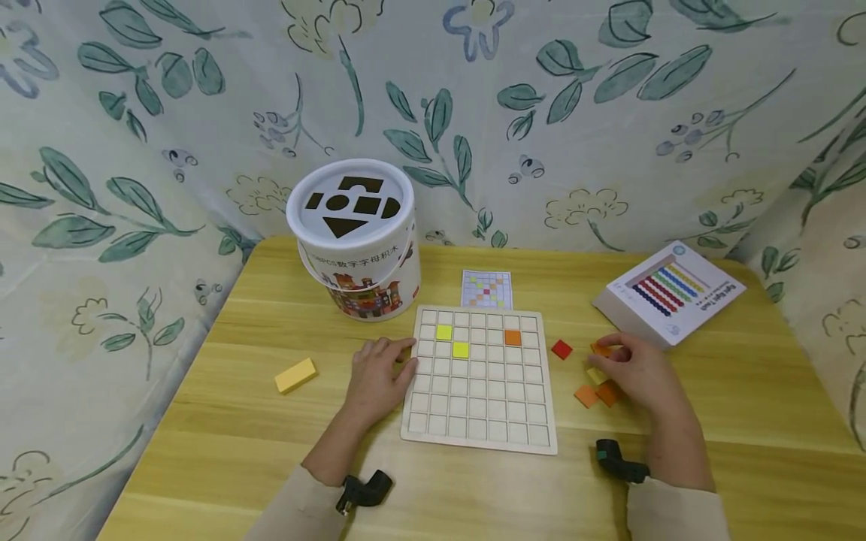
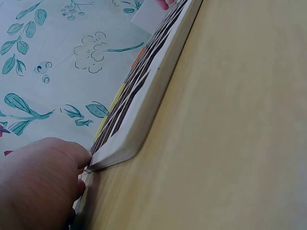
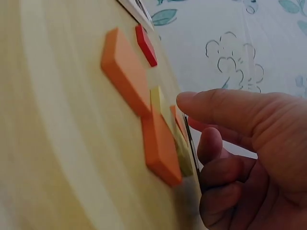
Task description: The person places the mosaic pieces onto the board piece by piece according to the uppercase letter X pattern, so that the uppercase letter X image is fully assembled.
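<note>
A pale wooden grid board (image 1: 480,406) lies in the middle of the table, and its edge (image 2: 144,96) also shows in the left wrist view. It holds two yellow tiles (image 1: 443,331) (image 1: 461,349) and one orange tile (image 1: 513,337). My left hand (image 1: 382,372) lies flat, its fingers (image 2: 43,177) against the board's left edge. My right hand (image 1: 639,372) hovers over loose tiles right of the board: orange tiles (image 1: 586,396) (image 3: 125,72), a yellow tile (image 1: 597,374) and a red tile (image 1: 561,349) (image 3: 145,44). Its thumb (image 3: 216,108) and curled fingers touch the pile, and I see no tile plainly gripped.
A white shape-sorter bucket (image 1: 355,240) stands at the back left of the board. A small pattern card (image 1: 486,289) lies behind the board. A white box (image 1: 670,293) sits at the back right. A yellow block (image 1: 295,375) lies at the left. Leaf-print cloth walls surround the table.
</note>
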Available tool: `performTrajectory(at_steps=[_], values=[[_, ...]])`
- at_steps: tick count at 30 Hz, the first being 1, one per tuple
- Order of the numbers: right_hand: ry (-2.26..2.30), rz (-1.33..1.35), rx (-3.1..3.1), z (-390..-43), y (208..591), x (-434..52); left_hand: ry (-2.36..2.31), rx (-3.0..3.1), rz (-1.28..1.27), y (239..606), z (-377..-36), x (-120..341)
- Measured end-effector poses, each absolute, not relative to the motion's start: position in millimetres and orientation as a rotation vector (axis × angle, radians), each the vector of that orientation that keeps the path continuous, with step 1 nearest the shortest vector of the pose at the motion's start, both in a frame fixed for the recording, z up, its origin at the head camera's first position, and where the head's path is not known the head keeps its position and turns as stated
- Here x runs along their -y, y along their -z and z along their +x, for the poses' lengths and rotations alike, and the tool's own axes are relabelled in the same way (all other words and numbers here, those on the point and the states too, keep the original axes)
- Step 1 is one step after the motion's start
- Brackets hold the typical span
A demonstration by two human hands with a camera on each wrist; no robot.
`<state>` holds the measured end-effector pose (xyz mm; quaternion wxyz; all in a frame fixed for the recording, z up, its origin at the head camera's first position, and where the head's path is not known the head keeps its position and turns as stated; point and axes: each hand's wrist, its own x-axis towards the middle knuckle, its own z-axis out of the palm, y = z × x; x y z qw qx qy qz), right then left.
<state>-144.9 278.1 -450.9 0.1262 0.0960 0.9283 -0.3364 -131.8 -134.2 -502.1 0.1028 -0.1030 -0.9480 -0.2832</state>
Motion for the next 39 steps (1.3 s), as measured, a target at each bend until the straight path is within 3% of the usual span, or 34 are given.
performTrajectory(at_steps=[12,39], values=[[0.97,0.24,-2.721,-142,457,-300,0.814,2.791,-0.316,503,-132,134],[0.958,0.32,-2.711,-146,460,-289,0.836,2.788,-0.299,504,-131,133]])
